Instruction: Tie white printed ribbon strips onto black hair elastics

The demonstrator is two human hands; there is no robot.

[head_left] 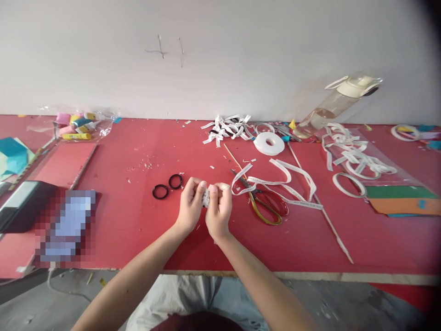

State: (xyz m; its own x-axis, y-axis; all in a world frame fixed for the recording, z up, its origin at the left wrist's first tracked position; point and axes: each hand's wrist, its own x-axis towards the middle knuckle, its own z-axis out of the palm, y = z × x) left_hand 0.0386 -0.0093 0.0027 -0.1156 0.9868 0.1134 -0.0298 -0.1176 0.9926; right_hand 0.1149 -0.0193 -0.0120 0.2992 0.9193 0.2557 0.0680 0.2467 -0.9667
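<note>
While scissors and a printed ribbon are seen on the right, a small white piece is gripped by the closed left hand and right hand over the red table, near two black rings

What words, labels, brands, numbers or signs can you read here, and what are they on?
No text reads clearly.
Long white ribbon: printed lettering, too small.
Held white piece: dark marks, too small, partly covered.
Phone: screen blurred out.
Wall: dark strokes, no clear sign.

Bare forearms, small dark spot on left, maroon top, pale creased trousers
</note>
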